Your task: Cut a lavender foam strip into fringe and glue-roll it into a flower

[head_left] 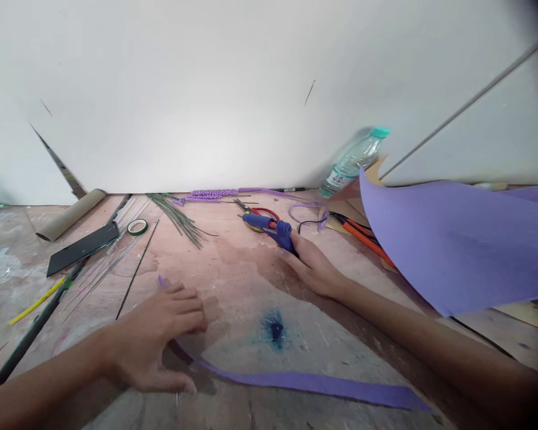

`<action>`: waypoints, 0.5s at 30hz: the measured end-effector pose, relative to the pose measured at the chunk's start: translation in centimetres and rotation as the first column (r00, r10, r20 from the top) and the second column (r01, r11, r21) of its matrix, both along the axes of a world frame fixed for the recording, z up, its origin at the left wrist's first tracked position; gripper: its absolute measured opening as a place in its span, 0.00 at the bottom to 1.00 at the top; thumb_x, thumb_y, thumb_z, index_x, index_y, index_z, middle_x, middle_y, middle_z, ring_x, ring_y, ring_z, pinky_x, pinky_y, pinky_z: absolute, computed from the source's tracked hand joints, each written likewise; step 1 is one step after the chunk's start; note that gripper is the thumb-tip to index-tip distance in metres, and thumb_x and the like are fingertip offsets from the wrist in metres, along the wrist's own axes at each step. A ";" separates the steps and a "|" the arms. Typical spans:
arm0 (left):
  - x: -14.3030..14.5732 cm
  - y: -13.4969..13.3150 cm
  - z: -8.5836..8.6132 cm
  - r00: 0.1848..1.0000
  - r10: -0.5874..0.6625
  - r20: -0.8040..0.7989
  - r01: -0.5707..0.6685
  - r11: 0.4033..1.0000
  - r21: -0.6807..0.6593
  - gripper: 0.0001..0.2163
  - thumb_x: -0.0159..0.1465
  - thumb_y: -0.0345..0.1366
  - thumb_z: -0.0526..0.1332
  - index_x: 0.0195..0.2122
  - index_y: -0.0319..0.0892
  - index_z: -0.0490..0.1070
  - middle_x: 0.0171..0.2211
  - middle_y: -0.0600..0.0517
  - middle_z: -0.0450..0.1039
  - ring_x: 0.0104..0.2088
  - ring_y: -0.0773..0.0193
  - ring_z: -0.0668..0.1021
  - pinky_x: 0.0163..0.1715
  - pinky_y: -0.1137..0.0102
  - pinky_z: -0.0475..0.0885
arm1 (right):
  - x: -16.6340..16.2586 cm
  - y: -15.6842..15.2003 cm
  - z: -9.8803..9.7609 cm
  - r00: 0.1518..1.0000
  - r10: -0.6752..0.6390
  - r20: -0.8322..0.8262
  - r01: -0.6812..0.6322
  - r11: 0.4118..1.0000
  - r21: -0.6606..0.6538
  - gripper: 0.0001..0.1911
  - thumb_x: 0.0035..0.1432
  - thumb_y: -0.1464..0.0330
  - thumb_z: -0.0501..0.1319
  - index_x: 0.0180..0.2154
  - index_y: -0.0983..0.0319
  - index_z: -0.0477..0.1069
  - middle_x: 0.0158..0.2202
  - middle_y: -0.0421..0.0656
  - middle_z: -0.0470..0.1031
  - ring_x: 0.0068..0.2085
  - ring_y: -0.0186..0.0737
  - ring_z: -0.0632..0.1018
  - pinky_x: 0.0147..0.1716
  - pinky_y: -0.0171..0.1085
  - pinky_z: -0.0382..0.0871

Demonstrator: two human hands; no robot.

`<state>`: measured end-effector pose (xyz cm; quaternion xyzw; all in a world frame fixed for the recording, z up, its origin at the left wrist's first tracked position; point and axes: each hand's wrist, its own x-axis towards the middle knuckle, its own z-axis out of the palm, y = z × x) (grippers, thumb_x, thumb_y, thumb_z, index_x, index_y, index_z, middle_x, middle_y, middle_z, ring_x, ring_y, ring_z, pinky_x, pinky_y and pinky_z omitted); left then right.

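Note:
A blue hot glue gun (269,227) is gripped by my right hand (314,266), its nozzle pointing to the left. Just behind it lie scissors (266,212) with red handles, partly hidden by the gun. My left hand (161,331) rests over one end of a long purple paper strip (314,382), thumb and fingers apart. The strip curves from under that hand across the near part of the table to the right, and a small tip of purple shows beyond the fingers.
At left lie a cardboard tube (72,215), a phone (83,249), a tape roll (137,227) and thin wires. Green stems (179,218) and purple twisted pieces (213,194) sit near the wall. To the right, a bottle (356,161) leans beside a large purple sheet (466,245) and orange-handled pliers (367,239).

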<state>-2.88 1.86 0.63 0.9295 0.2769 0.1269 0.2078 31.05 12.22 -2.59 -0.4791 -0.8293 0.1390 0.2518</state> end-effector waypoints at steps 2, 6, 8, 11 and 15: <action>0.6 0.2 -0.6 0.998 -0.053 -0.019 0.053 0.999 0.001 0.14 0.67 0.50 0.62 0.36 0.43 0.67 0.35 0.50 0.74 0.37 0.57 0.74 0.38 0.63 0.64 | 0.2 0.2 -0.4 1.000 -0.019 -0.007 0.019 1.000 0.000 0.13 0.68 0.61 0.51 0.47 0.62 0.66 0.38 0.49 0.78 0.37 0.50 0.77 0.37 0.43 0.71; 0.8 1.3 -2.3 1.000 0.014 0.009 -0.015 0.998 0.054 0.13 0.72 0.48 0.58 0.39 0.43 0.67 0.36 0.49 0.75 0.37 0.57 0.74 0.38 0.63 0.63 | 0.4 0.5 -0.8 0.999 -0.050 -0.009 0.050 0.999 -0.008 0.15 0.67 0.63 0.53 0.51 0.63 0.64 0.41 0.53 0.78 0.40 0.53 0.79 0.39 0.45 0.72; 0.6 1.8 -2.9 0.995 0.089 0.036 -0.092 0.991 0.094 0.14 0.74 0.49 0.55 0.40 0.42 0.67 0.37 0.47 0.75 0.37 0.55 0.73 0.37 0.62 0.62 | 0.4 0.5 -0.8 0.999 -0.053 -0.004 0.053 0.998 -0.015 0.15 0.67 0.62 0.52 0.52 0.63 0.64 0.43 0.54 0.78 0.41 0.54 0.79 0.40 0.46 0.73; 0.4 2.2 -3.4 0.985 0.158 0.066 -0.166 0.977 0.133 0.13 0.76 0.44 0.52 0.39 0.42 0.67 0.34 0.47 0.76 0.34 0.56 0.73 0.35 0.62 0.61 | 0.3 0.6 -0.8 0.999 -0.054 0.008 0.054 0.998 -0.028 0.16 0.68 0.61 0.52 0.52 0.62 0.63 0.44 0.54 0.78 0.41 0.53 0.79 0.40 0.46 0.74; 0.1 2.4 -3.7 0.989 0.122 0.083 -0.134 0.980 0.148 0.13 0.76 0.37 0.49 0.37 0.44 0.68 0.30 0.51 0.77 0.29 0.60 0.74 0.33 0.63 0.61 | 0.3 0.7 -1.0 0.999 -0.046 0.022 0.047 0.998 -0.044 0.17 0.69 0.60 0.50 0.53 0.63 0.62 0.45 0.55 0.78 0.44 0.55 0.80 0.41 0.46 0.74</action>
